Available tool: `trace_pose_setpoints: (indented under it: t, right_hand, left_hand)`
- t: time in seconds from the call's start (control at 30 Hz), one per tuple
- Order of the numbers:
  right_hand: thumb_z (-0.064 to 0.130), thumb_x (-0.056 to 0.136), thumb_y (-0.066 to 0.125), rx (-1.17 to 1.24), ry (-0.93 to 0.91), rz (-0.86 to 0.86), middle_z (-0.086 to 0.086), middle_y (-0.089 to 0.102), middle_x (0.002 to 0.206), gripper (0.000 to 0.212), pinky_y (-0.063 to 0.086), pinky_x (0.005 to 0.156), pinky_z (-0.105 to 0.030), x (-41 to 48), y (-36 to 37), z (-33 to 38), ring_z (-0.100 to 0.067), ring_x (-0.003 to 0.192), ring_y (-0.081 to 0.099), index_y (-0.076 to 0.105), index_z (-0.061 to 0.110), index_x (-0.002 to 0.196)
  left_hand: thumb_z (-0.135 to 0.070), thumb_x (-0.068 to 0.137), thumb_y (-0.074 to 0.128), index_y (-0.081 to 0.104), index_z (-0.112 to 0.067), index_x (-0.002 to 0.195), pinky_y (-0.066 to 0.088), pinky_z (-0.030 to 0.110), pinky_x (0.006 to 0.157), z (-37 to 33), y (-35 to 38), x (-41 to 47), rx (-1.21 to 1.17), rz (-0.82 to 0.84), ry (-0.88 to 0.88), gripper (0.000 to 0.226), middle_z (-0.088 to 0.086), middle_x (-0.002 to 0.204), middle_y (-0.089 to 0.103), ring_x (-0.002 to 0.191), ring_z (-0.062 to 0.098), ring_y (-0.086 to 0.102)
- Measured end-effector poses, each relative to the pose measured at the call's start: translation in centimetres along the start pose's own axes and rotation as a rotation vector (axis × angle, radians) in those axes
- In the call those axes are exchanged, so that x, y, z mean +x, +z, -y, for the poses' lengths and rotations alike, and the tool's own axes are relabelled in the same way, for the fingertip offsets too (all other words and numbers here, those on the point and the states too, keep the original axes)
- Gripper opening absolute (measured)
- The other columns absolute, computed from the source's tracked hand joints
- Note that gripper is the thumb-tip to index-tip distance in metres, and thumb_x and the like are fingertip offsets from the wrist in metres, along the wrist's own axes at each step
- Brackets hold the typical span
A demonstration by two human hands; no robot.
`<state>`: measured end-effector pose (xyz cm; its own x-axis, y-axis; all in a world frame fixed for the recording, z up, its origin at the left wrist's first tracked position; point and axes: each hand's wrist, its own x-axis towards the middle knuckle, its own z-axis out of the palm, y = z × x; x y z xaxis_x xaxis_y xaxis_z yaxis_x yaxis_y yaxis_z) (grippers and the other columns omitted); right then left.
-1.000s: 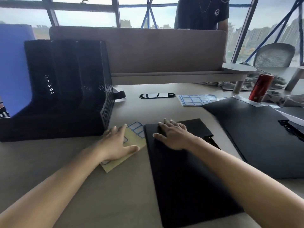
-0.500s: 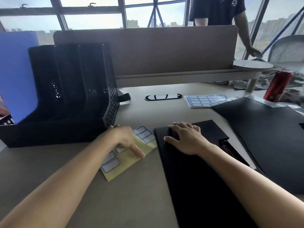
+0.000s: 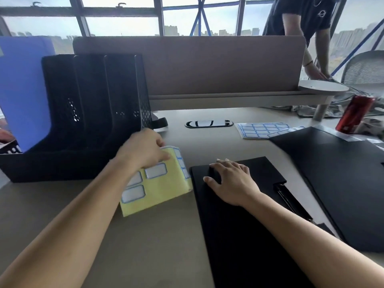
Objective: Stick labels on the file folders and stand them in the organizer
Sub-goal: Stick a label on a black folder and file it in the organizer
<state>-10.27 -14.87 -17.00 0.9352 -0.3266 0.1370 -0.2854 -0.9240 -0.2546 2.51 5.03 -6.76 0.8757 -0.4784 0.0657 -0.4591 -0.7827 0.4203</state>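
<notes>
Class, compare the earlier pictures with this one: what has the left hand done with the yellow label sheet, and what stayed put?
The left hand, flat on the yellow label sheet before, has gripped its far edge and lifted it, curling it up off the desk. The right hand stays flat on the black folder; the black organizer hasn't moved.

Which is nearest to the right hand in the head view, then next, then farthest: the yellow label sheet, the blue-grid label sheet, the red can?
From the right hand:
1. Yellow label sheet, just left, held by the left hand.
2. Blue-grid label sheet, farther back, slightly right.
3. Red can, far right, at the back.
</notes>
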Motion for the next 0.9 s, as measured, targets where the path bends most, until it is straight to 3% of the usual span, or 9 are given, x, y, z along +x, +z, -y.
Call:
trace_pose_setpoints:
  t: [0.1, 0.17, 0.23, 0.37, 0.5, 0.63, 0.7, 0.8, 0.9]
  right_hand:
    - [0.063, 0.096, 0.039, -0.006, -0.020, 0.072, 0.004, 0.030, 0.161, 0.060, 0.011, 0.119, -0.041, -0.3, 0.1, 1.0, -0.018, 0.151, 0.017, 0.040, 0.032, 0.146]
    - [0.059, 0.097, 0.041, 0.102, 0.007, 0.129, 0.001, 0.045, 0.150, 0.052, 0.023, 0.114, -0.040, 0.3, -1.1, 1.1, -0.021, 0.144, 0.033, 0.049, 0.030, 0.139]
    - [0.062, 0.093, 0.047, 0.491, 0.100, 0.128, 0.002, 0.062, 0.128, 0.048, 0.040, 0.103, -0.037, 1.4, -3.1, 1.3, -0.020, 0.124, 0.054, 0.058, 0.029, 0.126]
    - [0.076, 0.068, 0.060, 1.186, 0.130, 0.230, -0.001, 0.068, 0.121, 0.077, 0.047, 0.100, -0.040, 3.7, -6.0, 2.1, -0.020, 0.112, 0.063, 0.059, 0.025, 0.125]
    - [0.042, 0.082, 0.061, 1.446, 0.063, 0.310, -0.008, 0.070, 0.085, 0.028, 0.055, 0.064, -0.032, 4.9, -6.5, 2.7, -0.018, 0.071, 0.069, 0.076, 0.019, 0.086]
    - [0.016, 0.084, 0.070, 1.516, 0.069, 0.164, -0.026, 0.069, 0.114, 0.037, 0.055, 0.081, -0.046, 6.4, -7.0, 0.0, -0.033, 0.094, 0.068, 0.066, -0.001, 0.116]
    - [0.013, 0.082, 0.071, 1.497, 0.115, 0.003, -0.028, 0.067, 0.117, 0.038, 0.051, 0.084, -0.048, 7.1, -7.5, -1.8, -0.035, 0.095, 0.066, 0.066, -0.002, 0.116]
    - [0.016, 0.082, 0.074, 1.343, 0.157, -0.147, -0.019, 0.073, 0.104, 0.025, 0.053, 0.080, -0.047, 7.2, -7.7, -3.3, -0.032, 0.088, 0.068, 0.072, 0.008, 0.105]
    - [0.024, 0.084, 0.076, 0.992, 0.209, -0.215, -0.004, 0.073, 0.103, 0.032, 0.054, 0.077, -0.040, 7.5, -7.3, -2.9, -0.022, 0.090, 0.067, 0.066, 0.016, 0.113]
  left_hand:
    - [-0.033, 0.077, 0.080, 0.074, -0.027, 0.089, 0.043, 0.022, 0.059, -0.1, -1.8, 0.1, -0.060, -0.070, 0.002, 0.014, -0.008, 0.086, 0.069, 0.074, 0.004, 0.060]
    - [-0.034, 0.077, 0.081, 0.074, -0.030, 0.085, 0.047, 0.022, 0.063, -0.1, -3.0, 0.3, -0.144, -0.110, 0.036, 0.011, -0.007, 0.086, 0.070, 0.076, 0.005, 0.062]
    - [-0.034, 0.077, 0.082, 0.074, -0.030, 0.085, 0.054, 0.028, 0.076, -0.3, -4.0, 0.4, -0.248, -0.119, 0.082, 0.012, -0.007, 0.086, 0.073, 0.083, 0.010, 0.067]
    - [-0.035, 0.077, 0.081, 0.074, -0.030, 0.088, 0.057, 0.036, 0.086, -1.7, -4.6, 0.8, -0.370, -0.099, 0.199, 0.014, -0.009, 0.082, 0.075, 0.083, 0.009, 0.070]
    - [-0.036, 0.080, 0.079, 0.072, -0.029, 0.092, 0.056, 0.032, 0.079, -3.3, -3.1, 1.7, -0.410, -0.083, 0.308, 0.015, -0.010, 0.074, 0.074, 0.071, 0.006, 0.068]
    - [-0.038, 0.080, 0.078, 0.070, -0.030, 0.100, 0.054, 0.036, 0.085, -3.0, -2.3, 3.0, -0.476, -0.015, 0.282, 0.023, -0.005, 0.081, 0.076, 0.083, 0.015, 0.071]
    - [-0.036, 0.078, 0.079, 0.071, -0.026, 0.103, 0.052, 0.041, 0.096, -2.8, -2.3, 3.5, -0.526, 0.106, 0.252, 0.027, -0.001, 0.089, 0.077, 0.092, 0.018, 0.072]
    - [-0.035, 0.080, 0.079, 0.074, -0.021, 0.104, 0.047, 0.043, 0.104, -2.4, -1.3, 4.0, -0.556, 0.290, 0.255, 0.028, 0.000, 0.102, 0.076, 0.100, 0.016, 0.071]
    - [-0.051, 0.073, 0.078, 0.075, -0.017, 0.100, 0.043, 0.053, 0.106, -2.1, 0.2, 4.3, -0.588, 0.329, 0.272, 0.044, 0.016, 0.109, 0.072, 0.109, 0.033, 0.065]
